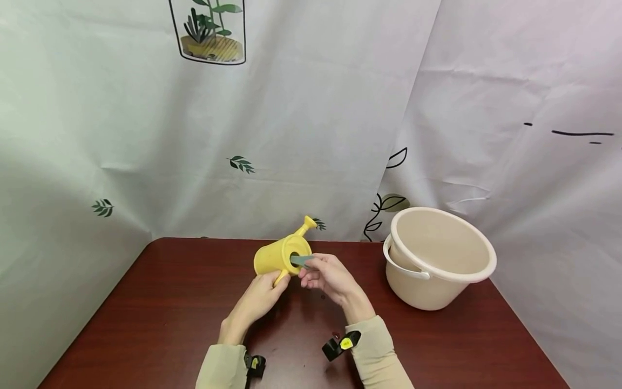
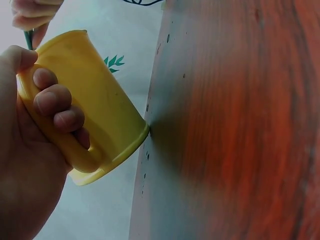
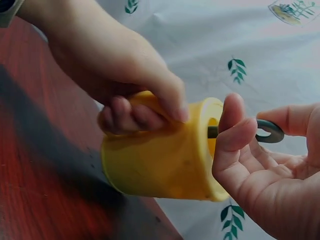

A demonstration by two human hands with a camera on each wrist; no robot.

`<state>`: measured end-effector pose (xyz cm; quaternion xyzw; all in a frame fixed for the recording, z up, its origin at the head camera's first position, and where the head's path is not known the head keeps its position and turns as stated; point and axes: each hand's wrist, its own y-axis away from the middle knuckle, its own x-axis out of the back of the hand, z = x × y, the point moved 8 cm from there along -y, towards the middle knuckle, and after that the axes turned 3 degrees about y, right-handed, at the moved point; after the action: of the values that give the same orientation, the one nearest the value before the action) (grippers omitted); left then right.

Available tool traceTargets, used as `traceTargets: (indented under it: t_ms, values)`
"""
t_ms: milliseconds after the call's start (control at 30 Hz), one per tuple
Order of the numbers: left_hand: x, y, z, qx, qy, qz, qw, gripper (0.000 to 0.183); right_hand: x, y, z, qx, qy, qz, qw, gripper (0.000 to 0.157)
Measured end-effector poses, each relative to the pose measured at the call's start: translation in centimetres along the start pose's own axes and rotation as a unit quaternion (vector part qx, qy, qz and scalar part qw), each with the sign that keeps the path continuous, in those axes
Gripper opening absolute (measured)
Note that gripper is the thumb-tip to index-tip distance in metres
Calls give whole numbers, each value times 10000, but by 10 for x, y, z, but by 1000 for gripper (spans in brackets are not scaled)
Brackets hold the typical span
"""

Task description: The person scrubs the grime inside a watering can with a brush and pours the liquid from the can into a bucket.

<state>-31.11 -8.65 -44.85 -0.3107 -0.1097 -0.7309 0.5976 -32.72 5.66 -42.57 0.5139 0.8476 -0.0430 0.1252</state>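
Note:
A yellow watering can (image 1: 270, 258) is held tilted above the table, its opening turned towards the right and its spout pointing up and back. My left hand (image 1: 262, 294) grips its handle, with the fingers curled round it in the left wrist view. At the opening, my right hand (image 1: 332, 275) pinches a grey-green tool between thumb and fingers. The tool's handle (image 3: 275, 132) ends in a ring with a hole. Its other end goes into the can and is hidden there, so I cannot tell its kind.
On the right of the dark red-brown table (image 1: 160, 308) stands a beige bucket (image 1: 418, 294) with a white handle. A second beige tub (image 1: 442, 237) sits tilted in it. Small drops lie near my right forearm. A white patterned cloth (image 1: 311, 108) hangs behind.

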Motion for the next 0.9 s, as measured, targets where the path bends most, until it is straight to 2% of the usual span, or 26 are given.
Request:
traceTargets:
  t_ms: [200,400,633,900]
  values:
    - [0,0,-1,62,14,-29,10000,38,-9,-4,6,-89,-55,22,9999,13]
    - [0,0,1,36,9,-49,10000,38,-8,-2,3,-34,-30,48,10000,13]
    - [0,0,2,-20,-62,-24,10000,37,-1,2,-4,0,95,17,10000,24]
    - [1,0,2,-96,-98,77,9999,38,9,10,-15,50,128,89,9999,19]
